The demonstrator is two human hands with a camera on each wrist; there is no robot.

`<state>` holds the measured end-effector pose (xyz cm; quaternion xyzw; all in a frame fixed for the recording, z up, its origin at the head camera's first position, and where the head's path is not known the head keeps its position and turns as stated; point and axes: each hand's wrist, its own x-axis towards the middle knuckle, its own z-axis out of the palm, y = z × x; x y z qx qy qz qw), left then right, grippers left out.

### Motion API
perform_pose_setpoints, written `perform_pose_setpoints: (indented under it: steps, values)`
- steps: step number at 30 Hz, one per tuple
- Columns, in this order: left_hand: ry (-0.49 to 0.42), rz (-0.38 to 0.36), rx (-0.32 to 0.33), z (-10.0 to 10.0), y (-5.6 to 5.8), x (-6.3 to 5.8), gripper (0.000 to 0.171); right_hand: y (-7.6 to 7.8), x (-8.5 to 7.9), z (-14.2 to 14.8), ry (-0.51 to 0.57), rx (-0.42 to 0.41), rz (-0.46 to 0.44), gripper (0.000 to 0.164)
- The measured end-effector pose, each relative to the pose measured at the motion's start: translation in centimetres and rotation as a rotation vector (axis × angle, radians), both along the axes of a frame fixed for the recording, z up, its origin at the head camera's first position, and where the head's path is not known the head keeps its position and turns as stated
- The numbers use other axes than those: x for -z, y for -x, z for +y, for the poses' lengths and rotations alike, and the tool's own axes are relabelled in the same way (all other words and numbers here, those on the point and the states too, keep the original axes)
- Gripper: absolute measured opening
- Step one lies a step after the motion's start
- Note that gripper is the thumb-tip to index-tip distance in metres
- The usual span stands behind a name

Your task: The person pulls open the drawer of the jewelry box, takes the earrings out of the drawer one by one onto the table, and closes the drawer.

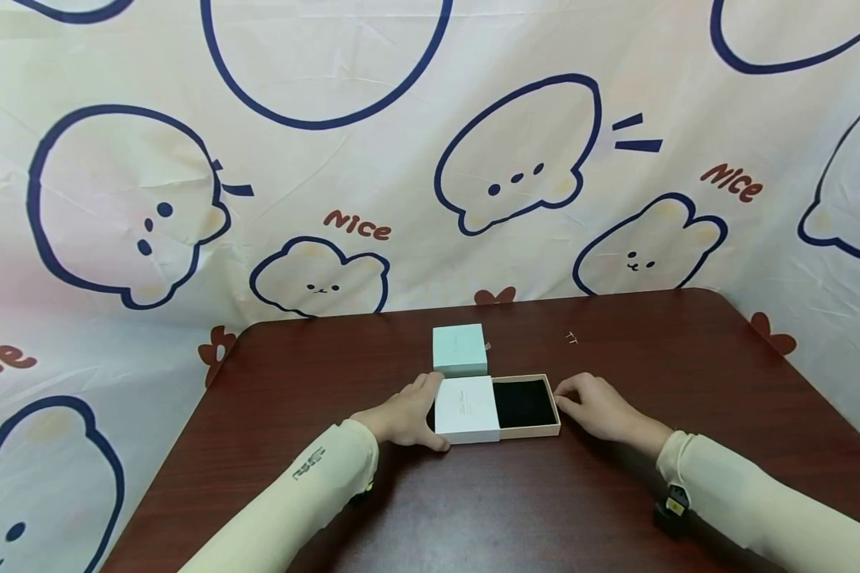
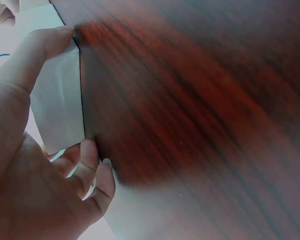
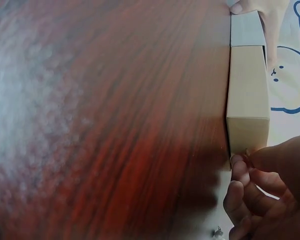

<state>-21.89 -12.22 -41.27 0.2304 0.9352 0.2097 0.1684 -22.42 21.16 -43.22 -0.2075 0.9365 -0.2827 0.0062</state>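
A white slide-out gift box (image 1: 466, 410) lies on the table with its tan drawer (image 1: 530, 432) pulled out to the right. Black padding (image 1: 525, 403) lines the drawer. My left hand (image 1: 410, 410) grips the white sleeve from its left end, thumb on the near side and fingers at the far side. At the drawer's right end is my right hand (image 1: 602, 407); in the right wrist view its thumb and forefinger pinch a small pull tab, mostly hidden by the fingertips. The drawer's tan side (image 3: 248, 82) shows there, still inside the sleeve at one end.
A closed mint-green box (image 1: 459, 348) with a small tab on its right side stands just behind the white box. Two tiny shiny pieces (image 1: 572, 337), perhaps earrings, lie farther right on the dark wooden table (image 1: 315, 366). A printed cloth (image 1: 416, 175) hangs around the table.
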Motion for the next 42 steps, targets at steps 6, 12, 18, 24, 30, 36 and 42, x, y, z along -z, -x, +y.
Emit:
perform_pose_setpoints:
  steps: [6,12,18,24,30,36,42]
  values:
    - [-0.005,-0.003,0.0,-0.06,-0.03,-0.03,0.11,0.05,0.08,0.01,0.002,0.003,0.004,0.014]
    - [-0.011,-0.008,-0.001,-0.07,-0.04,0.04,0.111,-0.04,-0.01,-0.01,0.012,0.001,0.004,0.014]
    - [-0.015,-0.004,0.003,-0.09,-0.03,0.11,0.11,-0.17,-0.09,-0.11,0.012,0.009,0.011,0.014]
    - [-0.015,-0.002,0.005,-0.09,-0.01,0.12,0.109,-0.05,0.05,-0.09,0.025,0.008,0.01,0.015]
    - [-0.013,-0.002,0.001,-0.04,-0.02,0.04,0.109,0.1,0.14,-0.08,0.057,-0.002,0.019,0.015]
    - [-0.004,0.001,-0.002,0.01,-0.01,0.02,0.109,0.11,0.07,-0.05,0.081,-0.009,0.0,0.015]
    - [-0.005,-0.002,-0.003,0.01,-0.03,0.03,0.109,0.04,-0.03,0.0,0.107,-0.006,-0.025,0.016]
